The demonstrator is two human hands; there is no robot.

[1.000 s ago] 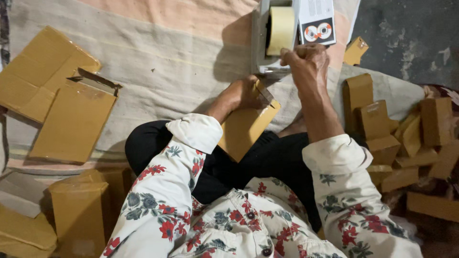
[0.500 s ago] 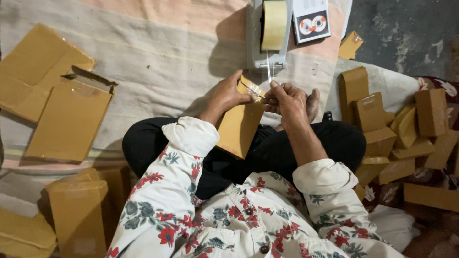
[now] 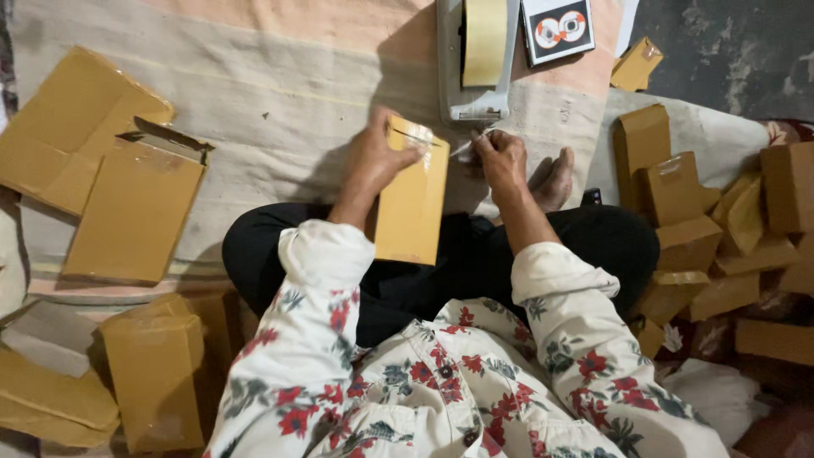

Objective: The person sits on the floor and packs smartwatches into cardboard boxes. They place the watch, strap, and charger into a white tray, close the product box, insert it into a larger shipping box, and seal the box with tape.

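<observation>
I sit cross-legged on a cloth-covered floor. My left hand (image 3: 373, 157) grips the top of a flat brown cardboard box (image 3: 413, 203), held upright over my lap. Just to its right, my right hand (image 3: 500, 161) pinches a strip of clear tape (image 3: 462, 146) that stretches to the box's top edge. A grey tape dispenser (image 3: 475, 59) with a beige roll stands on the floor right behind both hands.
Flattened brown cartons (image 3: 127, 203) lie at the left, more (image 3: 153, 373) at the lower left. A heap of small taped boxes (image 3: 721, 237) fills the right. A small black-and-white printed card (image 3: 557, 30) lies beside the dispenser. My bare foot (image 3: 555, 180) rests near my right hand.
My right hand came back from the dispenser with a strip of tape and now holds it at the box's top. The left hand turned the box more upright.
</observation>
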